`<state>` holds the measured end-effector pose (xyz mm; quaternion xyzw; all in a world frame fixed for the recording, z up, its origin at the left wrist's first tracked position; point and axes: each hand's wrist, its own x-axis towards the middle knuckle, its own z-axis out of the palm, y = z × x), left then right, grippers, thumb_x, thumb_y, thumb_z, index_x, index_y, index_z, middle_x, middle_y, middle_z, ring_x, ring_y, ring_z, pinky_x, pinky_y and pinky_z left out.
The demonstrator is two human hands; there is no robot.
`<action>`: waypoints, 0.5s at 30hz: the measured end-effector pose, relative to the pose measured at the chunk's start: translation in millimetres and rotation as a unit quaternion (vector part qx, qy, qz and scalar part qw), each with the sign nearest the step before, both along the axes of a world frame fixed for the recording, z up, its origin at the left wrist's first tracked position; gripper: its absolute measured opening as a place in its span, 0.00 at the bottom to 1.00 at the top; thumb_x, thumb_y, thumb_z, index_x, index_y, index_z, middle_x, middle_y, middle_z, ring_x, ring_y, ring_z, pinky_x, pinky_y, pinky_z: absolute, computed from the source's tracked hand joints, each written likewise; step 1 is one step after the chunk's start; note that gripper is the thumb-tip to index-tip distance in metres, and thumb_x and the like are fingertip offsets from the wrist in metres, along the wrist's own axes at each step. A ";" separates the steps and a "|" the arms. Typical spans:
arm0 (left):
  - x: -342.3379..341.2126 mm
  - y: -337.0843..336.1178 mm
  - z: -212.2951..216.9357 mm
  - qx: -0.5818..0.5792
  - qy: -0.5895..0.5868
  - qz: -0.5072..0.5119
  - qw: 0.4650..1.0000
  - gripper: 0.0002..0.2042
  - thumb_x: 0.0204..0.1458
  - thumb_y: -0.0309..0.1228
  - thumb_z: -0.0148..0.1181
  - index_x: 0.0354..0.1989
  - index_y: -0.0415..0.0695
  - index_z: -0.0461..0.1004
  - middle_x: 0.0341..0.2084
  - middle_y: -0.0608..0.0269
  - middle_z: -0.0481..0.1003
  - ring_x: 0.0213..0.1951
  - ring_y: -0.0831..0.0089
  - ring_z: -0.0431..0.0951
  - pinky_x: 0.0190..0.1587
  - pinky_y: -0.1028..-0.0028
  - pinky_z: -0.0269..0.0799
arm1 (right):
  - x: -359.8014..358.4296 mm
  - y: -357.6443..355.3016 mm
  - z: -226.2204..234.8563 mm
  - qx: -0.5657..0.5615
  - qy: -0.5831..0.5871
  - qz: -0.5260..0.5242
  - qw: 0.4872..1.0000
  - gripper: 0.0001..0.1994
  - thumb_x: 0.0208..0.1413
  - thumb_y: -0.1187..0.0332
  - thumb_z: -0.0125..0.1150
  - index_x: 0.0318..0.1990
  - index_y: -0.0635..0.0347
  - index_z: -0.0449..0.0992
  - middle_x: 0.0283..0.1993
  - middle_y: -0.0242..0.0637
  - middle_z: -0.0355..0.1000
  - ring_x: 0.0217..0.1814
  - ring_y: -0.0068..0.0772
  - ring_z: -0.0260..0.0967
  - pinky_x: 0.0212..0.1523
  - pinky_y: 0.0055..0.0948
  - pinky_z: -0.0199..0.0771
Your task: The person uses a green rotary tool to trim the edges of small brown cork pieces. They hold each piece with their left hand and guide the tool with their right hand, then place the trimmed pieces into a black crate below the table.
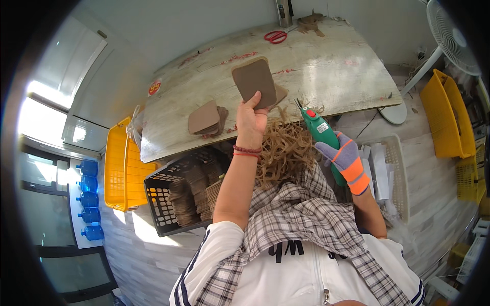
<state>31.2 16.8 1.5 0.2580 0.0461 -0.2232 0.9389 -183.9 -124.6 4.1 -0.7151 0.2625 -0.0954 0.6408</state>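
Note:
My bare left hand point(252, 118) grips a brown rounded-rectangle pad point(254, 81) by its lower edge, thumb on top, above the table. In my gloved right hand point(345, 159) is a green cordless electric cutter point(319, 127) with a red button, its narrow metal tip pointing up and left, apart from the pad. Between my arms, a heap of curly brown trimmings point(286, 145) lies on my checked apron point(306, 204). A small stack of similar brown pads point(205, 119) sits on the table's near left part. Another brown piece point(280, 93) shows partly behind the held pad.
The worn wooden table point(178, 81) bears red-handled scissors point(276, 36) and brown scraps point(310, 23) at its far edge. A black crate point(161, 204) with stacked pads and a yellow bin point(116, 168) stand left. At right are a pale crate point(400, 173), a fan point(449, 33) and a yellow bin point(443, 117).

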 end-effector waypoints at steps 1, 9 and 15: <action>-6.2 -0.7 3.3 -0.017 0.004 0.013 1.000 0.17 0.51 0.15 0.56 0.50 0.37 0.65 0.48 0.56 0.71 0.50 0.62 0.71 0.57 0.62 0.67 | 3.6 5.7 8.8 0.015 -0.011 0.000 1.000 0.24 0.45 0.59 0.71 0.44 0.67 0.72 0.26 0.31 0.72 0.21 0.16 0.65 0.21 0.19 0.67; -22.6 -1.4 28.8 -0.136 0.011 0.048 0.989 0.16 0.52 0.17 0.56 0.50 0.39 0.65 0.48 0.58 0.71 0.51 0.64 0.71 0.56 0.64 0.68 | 19.7 28.9 40.5 -0.033 -0.039 0.008 0.999 0.22 0.46 0.62 0.71 0.43 0.68 0.71 0.24 0.30 0.71 0.20 0.14 0.65 0.20 0.17 0.65; -29.1 -5.3 26.5 -0.128 0.017 0.044 0.991 0.17 0.52 0.17 0.57 0.50 0.40 0.65 0.47 0.58 0.71 0.49 0.64 0.72 0.54 0.65 0.70 | 21.1 36.3 46.9 -0.038 -0.066 0.000 0.997 0.20 0.46 0.63 0.71 0.41 0.67 0.72 0.23 0.28 0.70 0.20 0.13 0.64 0.20 0.17 0.64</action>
